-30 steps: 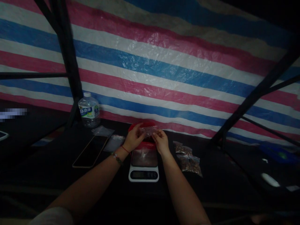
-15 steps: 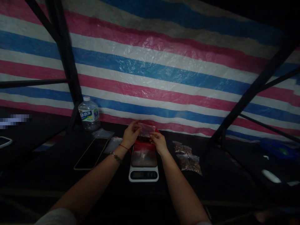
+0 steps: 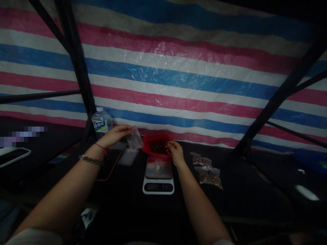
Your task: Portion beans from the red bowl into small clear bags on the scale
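Note:
My left hand (image 3: 118,133) is raised to the left, its fingers closed on a small clear plastic bag (image 3: 135,139) that hangs from the fingertips. My right hand (image 3: 175,151) is at the right side of an open red bag (image 3: 146,145), with its fingers bent together; whether they pinch the rim or some of the contents is unclear. Dark brown loose bits (image 3: 158,147) fill the red bag. In front of it stands a white kitchen scale (image 3: 158,188) with a shiny metal plate. Several filled clear bags (image 3: 208,175) lie to the right of my right forearm.
Flat clear bags (image 3: 127,157) and a phone (image 3: 110,170) lie left of the scale, partly behind my left arm. A clear bottle (image 3: 100,119) stands at the back left. Dark metal posts (image 3: 79,68) and a striped plastic sheet (image 3: 178,78) bound the black table.
My left hand has moved left, carrying the clear bag away from above the red bag. My right hand has let go of that bag and stays by the red bag, whose contents now show.

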`<action>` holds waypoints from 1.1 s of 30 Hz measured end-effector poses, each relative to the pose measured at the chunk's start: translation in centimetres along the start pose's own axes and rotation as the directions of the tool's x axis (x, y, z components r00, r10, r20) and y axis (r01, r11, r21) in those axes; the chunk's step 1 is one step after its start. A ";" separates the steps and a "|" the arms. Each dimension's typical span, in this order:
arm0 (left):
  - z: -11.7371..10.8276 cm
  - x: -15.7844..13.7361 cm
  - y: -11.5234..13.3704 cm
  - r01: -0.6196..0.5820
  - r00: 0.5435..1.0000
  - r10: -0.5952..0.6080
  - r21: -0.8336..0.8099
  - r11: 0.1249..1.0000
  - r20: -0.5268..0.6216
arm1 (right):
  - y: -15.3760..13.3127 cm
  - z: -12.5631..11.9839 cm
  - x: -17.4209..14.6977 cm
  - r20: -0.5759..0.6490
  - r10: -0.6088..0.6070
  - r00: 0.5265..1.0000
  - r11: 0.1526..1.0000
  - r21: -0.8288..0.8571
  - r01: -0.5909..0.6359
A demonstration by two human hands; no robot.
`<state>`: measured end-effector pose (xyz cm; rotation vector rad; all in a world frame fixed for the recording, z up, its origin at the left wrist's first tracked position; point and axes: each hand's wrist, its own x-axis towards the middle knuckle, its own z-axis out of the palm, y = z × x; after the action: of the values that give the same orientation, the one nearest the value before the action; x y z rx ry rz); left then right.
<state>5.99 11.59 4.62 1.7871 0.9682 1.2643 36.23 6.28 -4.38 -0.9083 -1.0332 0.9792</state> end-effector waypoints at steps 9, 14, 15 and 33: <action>0.5 -1.2 -6.5 -0.232 0.888 -0.173 0.741 0.630 0.426 | 0.3 0.0 0.0 -0.004 -0.006 1.000 1.000 -0.019 0.006; 2.4 -2.2 -8.5 -0.297 0.943 0.019 0.815 0.498 0.332 | 0.0 0.1 -0.2 -0.012 0.011 1.000 1.000 -0.023 -0.012; 2.6 -2.6 -8.8 -0.308 0.938 0.020 0.811 0.496 0.345 | -0.1 0.1 -0.3 -0.010 0.011 1.000 1.000 -0.026 -0.011; 4.4 -2.0 -11.2 -0.373 0.882 -0.101 0.812 0.449 0.460 | -0.9 0.4 -0.6 0.023 -0.029 0.999 1.000 -0.011 0.029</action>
<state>7.91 14.25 -7.09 2.8644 1.3411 0.2523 35.90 5.54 -3.63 -0.8907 -1.0691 0.9620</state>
